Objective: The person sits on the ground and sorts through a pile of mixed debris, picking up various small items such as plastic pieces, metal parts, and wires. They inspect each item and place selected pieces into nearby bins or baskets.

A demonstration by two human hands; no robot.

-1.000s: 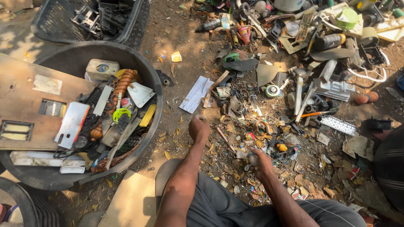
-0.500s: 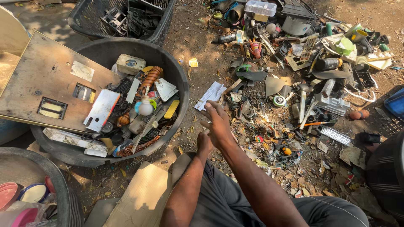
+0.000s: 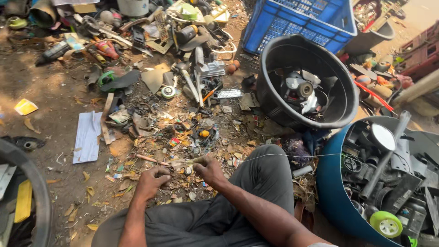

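Now I pinch a thin, springy wire point(image 3: 274, 157) in my right hand point(image 3: 208, 168), my left hand point(image 3: 153, 179) closed beside it, above the littered ground point(image 3: 59, 132); light, best gripped near its end.

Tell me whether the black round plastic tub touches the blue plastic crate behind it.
Cannot tell. In the head view the black round plastic tub overlaps the blue plastic crate, its rim hiding any contact or gap.
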